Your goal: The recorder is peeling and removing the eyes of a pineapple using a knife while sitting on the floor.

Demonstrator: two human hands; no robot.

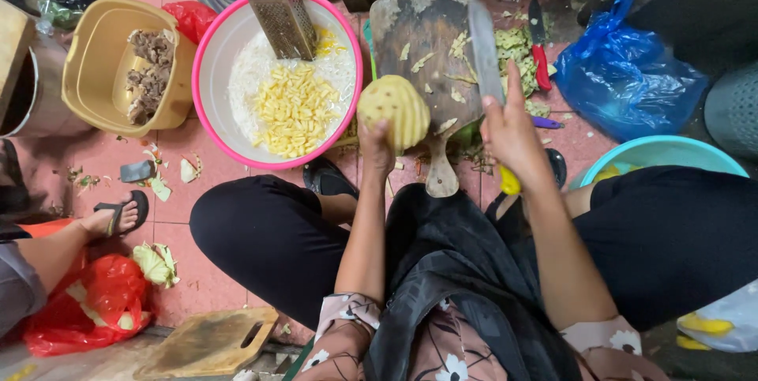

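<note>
My left hand (376, 144) grips a peeled yellow pineapple (395, 108) and holds it over the near end of a worn wooden cutting board (418, 26). My right hand (512, 132) is closed on the yellow handle of a large knife (483, 45), whose blade points away over the board's right side. Bits of peel lie scattered on the board.
A pink-rimmed basin (207, 73) to the left holds cut pineapple pieces, white shreds and a metal grater (278, 6). A tan tub (95, 61), a red-handled knife (539, 49), a blue bag (624, 73), a turquoise basin (663, 152) and another person's sandalled foot (118, 213) surround me.
</note>
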